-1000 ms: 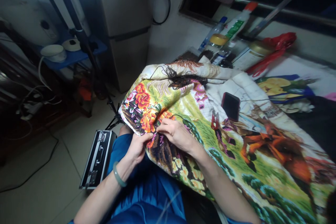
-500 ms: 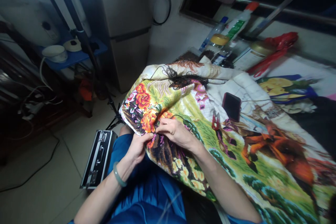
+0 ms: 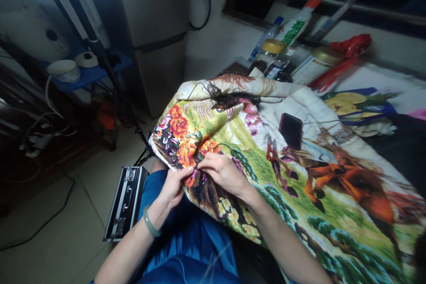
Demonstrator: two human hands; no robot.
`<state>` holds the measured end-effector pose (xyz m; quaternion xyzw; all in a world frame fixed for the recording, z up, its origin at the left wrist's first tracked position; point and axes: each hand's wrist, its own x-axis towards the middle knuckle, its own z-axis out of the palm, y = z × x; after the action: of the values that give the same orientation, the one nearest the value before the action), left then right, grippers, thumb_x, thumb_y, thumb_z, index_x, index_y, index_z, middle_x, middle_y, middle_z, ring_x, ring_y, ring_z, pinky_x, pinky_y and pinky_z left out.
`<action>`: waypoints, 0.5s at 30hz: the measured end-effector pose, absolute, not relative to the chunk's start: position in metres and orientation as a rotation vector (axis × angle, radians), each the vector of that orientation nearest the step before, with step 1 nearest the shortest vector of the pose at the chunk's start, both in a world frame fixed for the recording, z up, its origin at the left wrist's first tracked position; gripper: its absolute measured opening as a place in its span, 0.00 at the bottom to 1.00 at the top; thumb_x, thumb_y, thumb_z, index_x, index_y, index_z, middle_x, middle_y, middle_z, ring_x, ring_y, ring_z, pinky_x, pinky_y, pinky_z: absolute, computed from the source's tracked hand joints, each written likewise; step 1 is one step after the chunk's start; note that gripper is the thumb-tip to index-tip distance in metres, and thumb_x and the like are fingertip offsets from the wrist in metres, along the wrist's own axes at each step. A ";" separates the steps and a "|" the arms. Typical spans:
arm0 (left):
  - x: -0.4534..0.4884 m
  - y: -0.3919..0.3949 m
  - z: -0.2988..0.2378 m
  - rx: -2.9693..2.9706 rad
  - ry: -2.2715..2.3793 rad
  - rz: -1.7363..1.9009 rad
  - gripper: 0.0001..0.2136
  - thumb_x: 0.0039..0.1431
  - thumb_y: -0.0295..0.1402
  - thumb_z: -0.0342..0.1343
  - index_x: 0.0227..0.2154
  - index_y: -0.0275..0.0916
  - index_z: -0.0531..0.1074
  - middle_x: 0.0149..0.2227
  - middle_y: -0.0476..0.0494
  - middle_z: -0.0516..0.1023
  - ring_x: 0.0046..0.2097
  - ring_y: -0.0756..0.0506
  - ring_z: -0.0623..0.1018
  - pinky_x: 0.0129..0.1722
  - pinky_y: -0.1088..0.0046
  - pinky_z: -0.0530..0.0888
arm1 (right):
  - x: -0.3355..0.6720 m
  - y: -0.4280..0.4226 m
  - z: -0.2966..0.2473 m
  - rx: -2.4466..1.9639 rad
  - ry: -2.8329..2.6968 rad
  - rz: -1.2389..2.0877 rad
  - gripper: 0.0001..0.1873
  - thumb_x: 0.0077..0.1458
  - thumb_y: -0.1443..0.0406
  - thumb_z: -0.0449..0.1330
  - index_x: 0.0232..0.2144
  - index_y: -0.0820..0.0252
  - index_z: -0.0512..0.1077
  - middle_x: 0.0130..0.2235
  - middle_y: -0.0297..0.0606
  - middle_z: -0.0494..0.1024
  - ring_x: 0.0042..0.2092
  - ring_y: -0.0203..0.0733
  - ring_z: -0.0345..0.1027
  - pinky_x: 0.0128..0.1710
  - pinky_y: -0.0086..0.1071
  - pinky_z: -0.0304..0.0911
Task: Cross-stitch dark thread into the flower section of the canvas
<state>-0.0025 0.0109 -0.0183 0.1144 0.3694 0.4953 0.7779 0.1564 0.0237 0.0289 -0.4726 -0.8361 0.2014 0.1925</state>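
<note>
A large embroidered cloth (image 3: 282, 177), with flowers, trees and brown horses, lies over the table and hangs across my lap. My left hand (image 3: 173, 185) is closed on its near edge, thumb on top beside the orange flowers and the other fingers beneath. Just right of that thumb, my right hand (image 3: 226, 172) is in a pinch close against the cloth's surface. Whatever its fingertips hold is too small to make out. Farther back on the cloth lies a tangled bundle of dark thread (image 3: 229, 98). Red-handled thread snips (image 3: 271, 150) rest to the right of my right hand.
A phone (image 3: 291, 131) lies on the cloth beyond the snips. Bottles and jars (image 3: 273, 46) stand along the wall, near a red plastic bag (image 3: 356, 46). On the floor at left are a black case (image 3: 124, 204) and a dark stand pole (image 3: 106, 60).
The view has shifted slightly, so background things sit a little farther left. My left hand keeps its grip on the cloth; my right hand stays pinched beside it, its knuckles slightly lower.
</note>
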 end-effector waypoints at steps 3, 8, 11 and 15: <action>-0.003 0.011 -0.018 0.248 0.794 1.072 0.25 0.37 0.26 0.69 0.43 0.36 0.76 0.42 0.40 0.82 0.47 0.38 0.79 0.54 0.59 0.70 | 0.157 0.028 0.028 -1.293 -2.408 0.468 0.13 0.57 0.76 0.56 0.34 0.60 0.78 0.31 0.36 0.72 0.33 0.36 0.67 0.33 0.27 0.59; -0.003 0.011 -0.018 0.236 0.783 1.082 0.25 0.37 0.27 0.69 0.43 0.36 0.76 0.41 0.40 0.83 0.47 0.38 0.79 0.54 0.59 0.71 | 0.152 0.027 0.029 -1.289 -2.479 0.338 0.11 0.58 0.76 0.55 0.34 0.61 0.76 0.31 0.37 0.71 0.35 0.38 0.66 0.35 0.28 0.59; -0.003 0.011 -0.018 0.233 0.772 1.085 0.24 0.37 0.27 0.69 0.43 0.36 0.76 0.40 0.41 0.83 0.46 0.38 0.80 0.54 0.60 0.71 | 0.149 0.023 0.029 -1.295 -2.496 0.318 0.10 0.58 0.76 0.54 0.34 0.63 0.74 0.31 0.37 0.70 0.35 0.38 0.65 0.35 0.28 0.59; -0.003 0.011 -0.018 0.225 0.764 1.093 0.24 0.38 0.27 0.69 0.43 0.37 0.76 0.40 0.42 0.83 0.46 0.39 0.80 0.53 0.61 0.72 | 0.149 0.023 0.028 -1.254 -2.489 0.347 0.11 0.58 0.77 0.54 0.32 0.64 0.74 0.30 0.37 0.69 0.34 0.38 0.64 0.34 0.28 0.59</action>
<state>-0.0034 0.0105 -0.0179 0.1041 0.3537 0.5057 0.7799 0.1486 0.0227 0.0280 -0.4403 -0.8740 0.1217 0.1656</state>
